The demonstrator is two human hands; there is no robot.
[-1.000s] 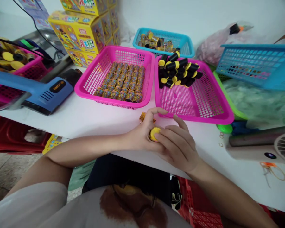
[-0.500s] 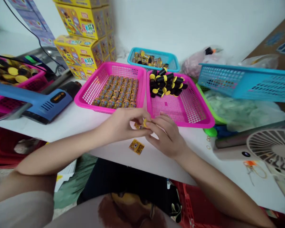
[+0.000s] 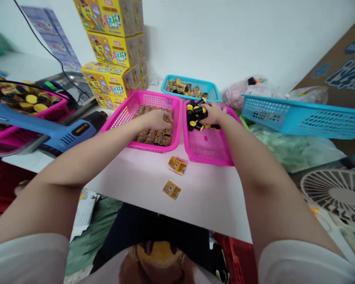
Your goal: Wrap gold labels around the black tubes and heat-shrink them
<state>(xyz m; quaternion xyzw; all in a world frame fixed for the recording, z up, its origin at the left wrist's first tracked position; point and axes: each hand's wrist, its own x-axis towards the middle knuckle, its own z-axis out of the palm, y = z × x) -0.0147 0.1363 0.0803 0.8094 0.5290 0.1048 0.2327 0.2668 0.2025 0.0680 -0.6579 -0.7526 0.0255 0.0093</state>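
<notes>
My left hand (image 3: pixel 160 119) is over the left pink basket (image 3: pixel 105 128), its fingers curled together just above rows of small containers in printed wrapping (image 3: pixel 150 138). Whatever is between those fingers is hidden. In the right pink basket (image 3: pixel 208 161), my right hand (image 3: pixel 214 113) reaches into a heap of small black containers with yellow lids (image 3: pixel 192 117). Its fingers close round a black container (image 3: pixel 201 113) at the heap's near side. On the white table between the baskets and my body lie two printed yellow sleeves (image 3: pixel 177 165), one nearer to me than the other.
A blue heat gun (image 3: pixel 68 136) lies at left beside another pink basket (image 3: pixel 55 108) of yellow-lidded containers. Yellow boxes (image 3: pixel 112 85) are stacked behind. A blue basket (image 3: pixel 214 92) stands at the back, a larger blue basket (image 3: pixel 296 116) and a fan (image 3: pixel 343 195) at right.
My hands have parted from the small yellow item they held together over the table. The left has moved into the left basket, the right into the heap of black containers.
</notes>
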